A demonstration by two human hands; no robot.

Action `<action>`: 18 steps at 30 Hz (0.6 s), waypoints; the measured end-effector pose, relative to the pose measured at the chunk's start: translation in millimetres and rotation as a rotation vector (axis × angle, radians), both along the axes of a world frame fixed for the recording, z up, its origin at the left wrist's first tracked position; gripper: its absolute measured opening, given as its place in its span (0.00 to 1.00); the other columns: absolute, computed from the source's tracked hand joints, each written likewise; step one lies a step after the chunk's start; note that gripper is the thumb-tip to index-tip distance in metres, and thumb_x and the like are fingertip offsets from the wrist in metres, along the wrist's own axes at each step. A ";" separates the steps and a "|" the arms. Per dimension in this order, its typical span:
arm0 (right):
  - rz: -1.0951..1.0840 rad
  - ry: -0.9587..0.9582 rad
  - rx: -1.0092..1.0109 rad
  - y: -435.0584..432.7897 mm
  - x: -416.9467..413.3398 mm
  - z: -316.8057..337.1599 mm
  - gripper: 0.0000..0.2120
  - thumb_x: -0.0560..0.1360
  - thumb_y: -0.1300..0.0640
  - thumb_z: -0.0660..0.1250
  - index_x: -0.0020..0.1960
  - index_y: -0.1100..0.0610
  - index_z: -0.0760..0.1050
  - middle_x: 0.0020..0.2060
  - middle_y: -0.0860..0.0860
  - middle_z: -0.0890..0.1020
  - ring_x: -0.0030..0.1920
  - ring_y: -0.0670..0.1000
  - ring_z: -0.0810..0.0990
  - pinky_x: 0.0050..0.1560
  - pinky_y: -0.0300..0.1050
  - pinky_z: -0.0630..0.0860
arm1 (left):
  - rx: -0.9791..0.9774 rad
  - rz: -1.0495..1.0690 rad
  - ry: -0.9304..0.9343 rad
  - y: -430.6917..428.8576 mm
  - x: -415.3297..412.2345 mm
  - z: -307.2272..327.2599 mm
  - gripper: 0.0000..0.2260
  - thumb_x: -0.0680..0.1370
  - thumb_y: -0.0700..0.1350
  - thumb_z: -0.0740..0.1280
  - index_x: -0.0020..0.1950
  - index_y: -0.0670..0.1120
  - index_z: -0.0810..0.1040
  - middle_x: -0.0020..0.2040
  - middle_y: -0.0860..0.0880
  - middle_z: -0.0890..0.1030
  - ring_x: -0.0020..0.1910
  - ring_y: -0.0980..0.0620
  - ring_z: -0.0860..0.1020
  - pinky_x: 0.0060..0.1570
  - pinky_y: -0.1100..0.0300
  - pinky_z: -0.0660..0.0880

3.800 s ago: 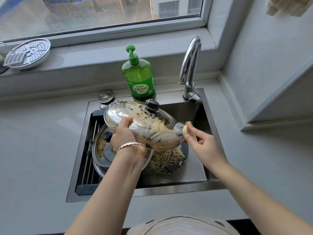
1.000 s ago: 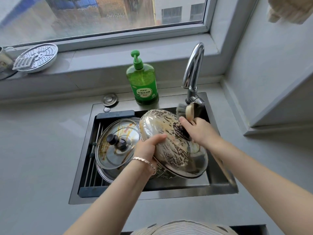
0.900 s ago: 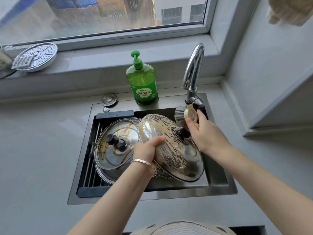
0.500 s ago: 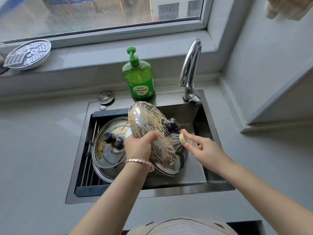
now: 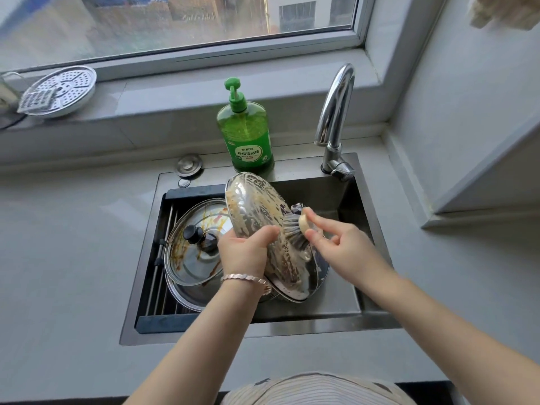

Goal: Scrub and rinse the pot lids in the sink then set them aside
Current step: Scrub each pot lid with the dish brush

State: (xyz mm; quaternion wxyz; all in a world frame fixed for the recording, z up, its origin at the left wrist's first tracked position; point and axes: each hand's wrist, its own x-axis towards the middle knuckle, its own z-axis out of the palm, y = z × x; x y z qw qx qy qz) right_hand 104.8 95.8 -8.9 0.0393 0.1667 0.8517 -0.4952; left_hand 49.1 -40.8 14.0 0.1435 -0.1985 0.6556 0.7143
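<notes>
- Centrally in the head view, the left hand (image 5: 245, 252) grips a soapy pot lid (image 5: 257, 206), thumb curled over its rim. The lid stands steeply tilted over the sink (image 5: 263, 328), smeared with brownish foam.
- Just right of centre, the right hand (image 5: 342, 247) pinches a round scrubbing brush (image 5: 295, 229) between thumb and fingertips. Its bristles press against the lid's foamy face.
- Left of centre, inside the sink, a stained glass lid (image 5: 190, 258) with a black knob lies on top of more lids, on a dark drying rack (image 5: 163, 320).
- A thin bracelet (image 5: 245, 279) circles the left wrist.
- Upper centre, a green soap bottle (image 5: 247, 135) with a pump stands behind the sink; a chrome faucet (image 5: 336, 112) curves to its right.
- Upper left, a perforated metal steamer plate (image 5: 58, 92) rests on the windowsill.
</notes>
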 end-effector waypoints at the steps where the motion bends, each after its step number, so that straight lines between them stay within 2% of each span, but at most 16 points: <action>1: 0.015 0.025 -0.009 -5.6 1.3 1.6 0.18 0.77 0.47 0.61 0.66 0.36 0.67 0.17 0.33 0.69 0.25 0.34 0.71 0.29 0.29 0.64 | 0.002 0.017 -0.015 -0.8 -0.3 -0.8 0.09 0.68 0.29 0.70 0.39 0.42 0.78 0.38 0.42 0.81 0.40 0.41 0.81 0.45 0.48 0.80; 3: 0.057 0.087 -0.020 -14.7 6.9 5.3 0.18 0.77 0.47 0.62 0.65 0.33 0.67 0.29 0.31 0.77 0.36 0.32 0.77 0.38 0.27 0.69 | 0.035 0.049 -0.060 -3.6 -2.7 -1.9 0.08 0.68 0.31 0.71 0.41 0.42 0.78 0.38 0.43 0.81 0.37 0.43 0.81 0.42 0.50 0.80; 4: 0.067 0.082 -0.017 -13.2 7.5 5.7 0.18 0.77 0.47 0.62 0.65 0.33 0.66 0.28 0.31 0.76 0.36 0.32 0.77 0.38 0.27 0.69 | 0.047 0.059 -0.069 -5.4 -3.6 -1.9 0.08 0.69 0.31 0.71 0.41 0.42 0.77 0.37 0.43 0.81 0.35 0.45 0.80 0.39 0.52 0.80; 6: 0.035 0.003 -0.022 0.4 4.9 2.2 0.17 0.76 0.44 0.61 0.64 0.33 0.66 0.17 0.34 0.69 0.25 0.36 0.72 0.29 0.31 0.63 | 0.056 0.077 -0.054 -6.4 -3.0 -0.1 0.08 0.69 0.32 0.70 0.41 0.43 0.76 0.37 0.45 0.81 0.35 0.48 0.80 0.38 0.55 0.80; 7: 0.015 -0.048 -0.015 7.5 3.6 0.3 0.17 0.76 0.42 0.60 0.65 0.35 0.68 0.15 0.36 0.67 0.23 0.40 0.68 0.28 0.32 0.59 | 0.060 0.085 -0.042 -5.6 -2.4 1.3 0.08 0.70 0.32 0.70 0.40 0.43 0.76 0.37 0.46 0.81 0.35 0.48 0.80 0.39 0.54 0.80; 8: 0.012 -0.071 -0.001 11.4 4.5 0.3 0.18 0.76 0.42 0.60 0.66 0.36 0.68 0.14 0.37 0.66 0.23 0.42 0.66 0.28 0.33 0.58 | 0.060 0.090 -0.027 -4.4 -2.6 1.9 0.08 0.70 0.32 0.71 0.40 0.44 0.76 0.36 0.46 0.81 0.34 0.49 0.80 0.39 0.54 0.80; 10: 0.020 -0.056 -0.027 6.8 10.4 3.6 0.17 0.77 0.44 0.60 0.65 0.36 0.68 0.14 0.36 0.66 0.22 0.41 0.69 0.26 0.32 0.61 | 0.036 0.081 0.014 -2.0 -4.6 2.0 0.08 0.69 0.32 0.71 0.39 0.44 0.77 0.33 0.48 0.82 0.32 0.50 0.81 0.37 0.56 0.81; 12: 0.039 -0.010 -0.110 -2.2 17.0 10.4 0.17 0.76 0.46 0.61 0.63 0.35 0.66 0.14 0.39 0.66 0.21 0.38 0.69 0.25 0.29 0.62 | 0.018 0.084 0.034 0.3 -7.5 1.8 0.07 0.69 0.32 0.71 0.39 0.44 0.78 0.34 0.47 0.82 0.33 0.49 0.81 0.36 0.56 0.81; 13: 0.043 0.002 -0.125 -3.3 16.6 10.2 0.17 0.76 0.46 0.62 0.63 0.34 0.67 0.15 0.41 0.65 0.20 0.41 0.67 0.26 0.30 0.61 | 0.025 0.099 0.025 0.9 -8.2 1.9 0.07 0.69 0.32 0.71 0.39 0.44 0.78 0.35 0.46 0.82 0.34 0.48 0.81 0.38 0.55 0.81; 14: 0.025 0.002 -0.117 0.1 14.2 4.2 0.17 0.75 0.44 0.62 0.63 0.34 0.68 0.18 0.42 0.67 0.22 0.45 0.65 0.28 0.34 0.62 | 0.035 0.114 0.013 1.7 -8.7 1.8 0.07 0.69 0.33 0.71 0.39 0.44 0.78 0.36 0.46 0.82 0.35 0.48 0.81 0.39 0.55 0.81; 15: 0.010 -0.015 -0.086 4.5 10.4 -2.4 0.17 0.75 0.43 0.61 0.64 0.34 0.69 0.22 0.41 0.73 0.25 0.47 0.68 0.32 0.41 0.66 | 0.040 0.128 0.001 2.4 -9.3 1.5 0.07 0.69 0.34 0.72 0.39 0.44 0.78 0.37 0.46 0.82 0.36 0.48 0.81 0.40 0.55 0.80; 16: -0.007 -0.037 -0.055 8.1 7.2 -7.8 0.17 0.75 0.43 0.61 0.64 0.34 0.69 0.29 0.41 0.80 0.29 0.48 0.74 0.37 0.42 0.70 | 0.038 0.141 -0.007 3.0 -10.0 1.2 0.06 0.70 0.35 0.72 0.39 0.45 0.78 0.38 0.46 0.82 0.36 0.49 0.81 0.40 0.56 0.80; 17: -0.016 -0.046 -0.053 8.4 6.1 -9.6 0.17 0.76 0.43 0.61 0.64 0.35 0.68 0.31 0.36 0.80 0.31 0.44 0.76 0.38 0.37 0.70 | 0.035 0.158 -0.016 3.7 -11.2 0.5 0.06 0.70 0.36 0.72 0.39 0.45 0.78 0.38 0.46 0.82 0.37 0.49 0.81 0.40 0.56 0.80; 18: -0.001 -0.032 -0.075 4.8 7.0 -7.3 0.17 0.77 0.45 0.61 0.65 0.37 0.68 0.24 0.32 0.76 0.28 0.39 0.75 0.35 0.30 0.68 | 0.036 0.179 -0.026 4.4 -12.9 -0.2 0.06 0.70 0.36 0.72 0.40 0.45 0.78 0.39 0.46 0.82 0.38 0.48 0.82 0.41 0.55 0.80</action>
